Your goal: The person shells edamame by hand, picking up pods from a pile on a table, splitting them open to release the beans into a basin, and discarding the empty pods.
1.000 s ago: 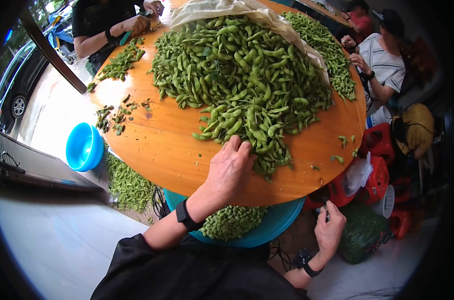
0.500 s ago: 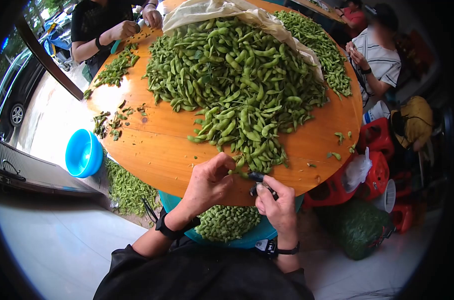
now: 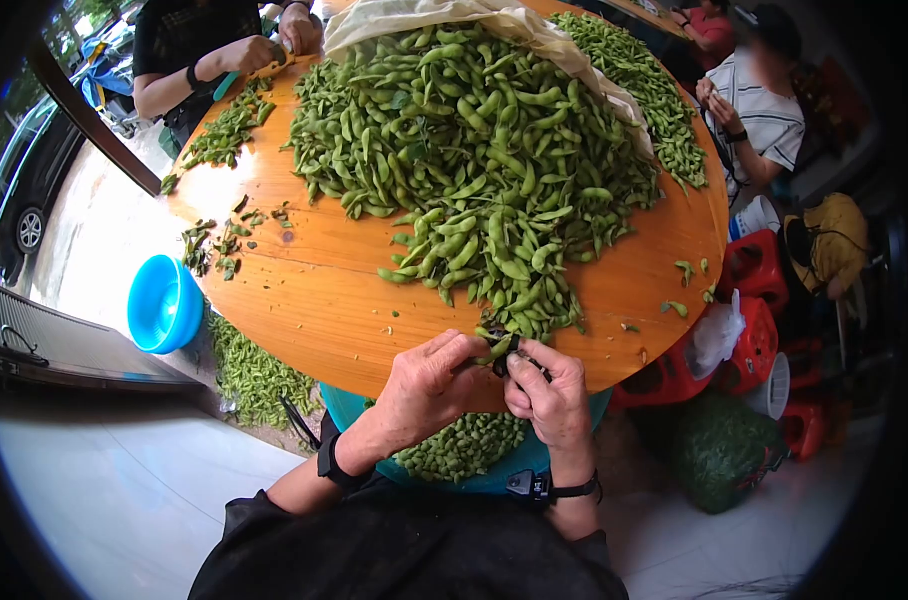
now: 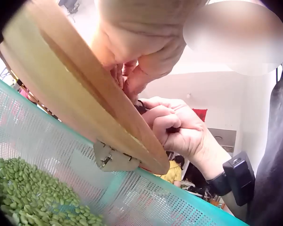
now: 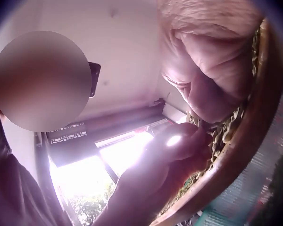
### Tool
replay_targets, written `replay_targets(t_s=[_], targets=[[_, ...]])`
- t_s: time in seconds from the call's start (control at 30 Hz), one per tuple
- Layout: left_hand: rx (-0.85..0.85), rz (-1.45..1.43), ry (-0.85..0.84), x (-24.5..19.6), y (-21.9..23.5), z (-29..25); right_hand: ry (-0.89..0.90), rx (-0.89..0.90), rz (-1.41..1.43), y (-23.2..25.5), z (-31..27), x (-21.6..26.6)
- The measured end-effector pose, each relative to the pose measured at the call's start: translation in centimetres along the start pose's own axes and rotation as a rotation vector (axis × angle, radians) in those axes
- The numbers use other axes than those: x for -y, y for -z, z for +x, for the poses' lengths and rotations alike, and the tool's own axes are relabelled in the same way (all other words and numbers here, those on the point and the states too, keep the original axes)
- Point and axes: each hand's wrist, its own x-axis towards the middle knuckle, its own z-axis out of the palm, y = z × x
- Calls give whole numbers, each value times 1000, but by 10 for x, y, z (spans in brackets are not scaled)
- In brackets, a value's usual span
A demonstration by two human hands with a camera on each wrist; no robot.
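Observation:
Side by side at the near table edge, both hands meet in the head view. The left hand [image 3: 424, 390] pinches a green pod [image 3: 498, 347] at its fingertips. Curled round a small dark tool [image 3: 514, 358], the right hand [image 3: 554, 400] holds it against the pod. A large heap of green pods [image 3: 474, 150] lies just beyond them. In the left wrist view the right hand [image 4: 174, 125] grips something dark beside the left hand [image 4: 137, 42]. The right wrist view shows the fingers close together, the tool hidden.
Below the table edge [image 3: 344, 365] stands a teal basket [image 4: 170, 202] of shelled beans [image 3: 464, 445]. A blue basin [image 3: 164, 305] and pods on the floor are at left; red stools [image 3: 754, 350] and a dark green bag [image 3: 719, 455] at right. Other people sit around the table.
The right hand has come up from the lower right to the left hand, bringing the dark tool. The left hand has drawn back from the heap with a pod.

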Motion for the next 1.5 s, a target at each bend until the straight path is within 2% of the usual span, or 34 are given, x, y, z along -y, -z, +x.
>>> replay_targets(t_s=[0.23, 0.3, 0.33, 0.4, 0.53, 0.6, 0.63, 0.67, 0.7, 0.73, 0.8, 0.87, 0.93, 0.97, 1.03, 1.07, 1.13, 1.2, 1.3, 1.43, 1.5], targets=[[27, 55, -55, 3, 2, -3, 22, 6, -47, 1, -4, 1], [69, -547, 267, 7, 1, -7, 57, 26, -55, 2, -5, 1], [71, -547, 267, 7, 4, -7, 58, 25, -55, 3, -6, 2], [211, -1200, 590, 8, 11, -5, -10, 136, 225, 6, -9, 5], [191, -1525, 629, 9, -4, -9, -5, 177, 302, 8, -10, 2], [167, -1509, 600, 4, -8, -11, 89, 35, 58, 2, -13, 3], [110, -1230, 560, 1, -10, -12, 92, 35, 58, -1, -14, 1], [55, -951, 514, -3, -12, -13, 157, -19, -93, -5, -15, -1], [-22, -806, 460, -8, -20, -15, 219, -75, -245, -7, -17, -2], [-22, -805, 460, -8, -19, -15, 220, -74, -244, -8, -18, -3], [21, -179, 321, -8, -15, -15, 273, -105, -341, -10, -20, -3], [-16, -229, 309, -5, -19, -14, 298, -137, -398, -13, -22, -4], [-121, -33, 80, -4, -23, -12, 425, -226, -596, -10, -20, -11], [-121, -34, 78, -4, -26, -12, 426, -227, -597, -12, -19, -14], [-171, -113, 79, -7, -29, -12, 579, -349, -776, -16, -19, -19], [-171, -114, 80, -9, -28, -12, 578, -349, -776, -16, -19, -20], [-61, -358, 388, -16, -22, -9, 562, -356, -766, -18, -19, -19], [-44, -388, 383, -11, -15, -6, 553, -341, -753, -17, -17, -21], [233, -631, 609, -6, -1, 2, 560, -286, -723, -10, -15, -23], [295, -810, 704, -9, 7, 7, 634, -245, -771, -9, -14, -19], [281, -803, 632, -5, -1, 3, 706, -273, -842, -7, -10, -20]])
